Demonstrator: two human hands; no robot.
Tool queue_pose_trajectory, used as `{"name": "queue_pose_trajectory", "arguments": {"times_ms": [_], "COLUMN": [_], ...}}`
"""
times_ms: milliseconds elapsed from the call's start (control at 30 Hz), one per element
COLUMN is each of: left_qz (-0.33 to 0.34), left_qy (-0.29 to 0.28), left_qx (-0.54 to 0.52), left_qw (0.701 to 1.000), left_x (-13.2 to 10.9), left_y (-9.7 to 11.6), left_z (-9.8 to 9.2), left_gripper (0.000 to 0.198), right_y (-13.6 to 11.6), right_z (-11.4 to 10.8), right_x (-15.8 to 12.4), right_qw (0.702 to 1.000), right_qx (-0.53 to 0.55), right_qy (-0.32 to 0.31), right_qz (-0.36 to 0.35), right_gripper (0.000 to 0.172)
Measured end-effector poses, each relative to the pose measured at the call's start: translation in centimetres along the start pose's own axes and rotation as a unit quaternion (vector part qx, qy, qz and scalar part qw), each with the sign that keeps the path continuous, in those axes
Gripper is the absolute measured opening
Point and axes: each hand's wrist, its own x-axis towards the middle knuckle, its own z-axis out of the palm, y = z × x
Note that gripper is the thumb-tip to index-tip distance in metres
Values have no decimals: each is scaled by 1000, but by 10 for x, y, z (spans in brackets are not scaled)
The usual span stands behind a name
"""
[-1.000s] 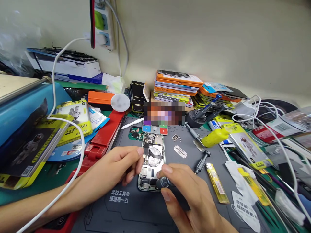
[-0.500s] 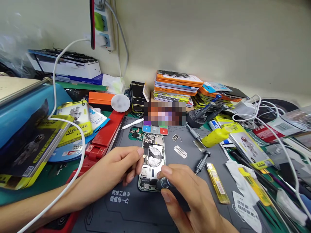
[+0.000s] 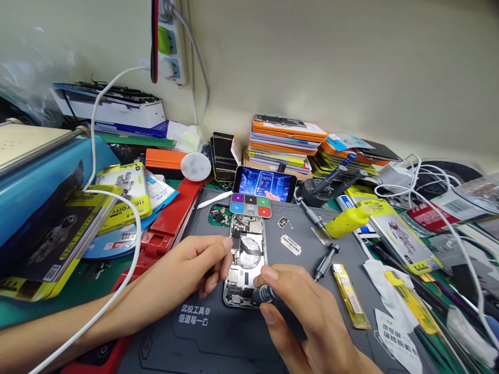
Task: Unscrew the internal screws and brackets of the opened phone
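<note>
- Lying flat on the dark mat (image 3: pixel 218 343), the opened phone (image 3: pixel 246 278) is likely light and stiff, its exposed parts fragile.
- It is best held by the frame's side edges.
- The left hand (image 3: pixel 206 262) is curled at the left edge; any grip there cannot be told.
- A dark cylindrical tool (image 3: pixel 263 294) is held in the half-curled right hand (image 3: pixel 302 311).

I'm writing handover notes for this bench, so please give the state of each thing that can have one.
Opened phone: inner parts exposed, lying on the mat
Propped phone: screen lit
Dark tool: held in the right hand; working end hidden
Left hand: fingers curled, at the opened phone's edge
Screwdriver: lying on the mat
Razor blade: unwrapped, flat
Power strip: plugs inserted
</note>
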Motion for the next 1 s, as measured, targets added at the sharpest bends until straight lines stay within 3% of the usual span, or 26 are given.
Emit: {"name": "queue_pose_trajectory", "arguments": {"times_ms": [1000], "left_qz": [-2], "left_qy": [0], "left_qx": [12], "left_qw": [1000], "left_x": [-1], "left_y": [5], "left_z": [0], "left_gripper": [62], "right_y": [-3], "right_z": [-3], "right_x": [2], "right_qw": [1000], "right_qx": [-21], "right_qy": [3], "right_qz": [2], "right_gripper": [36]}}
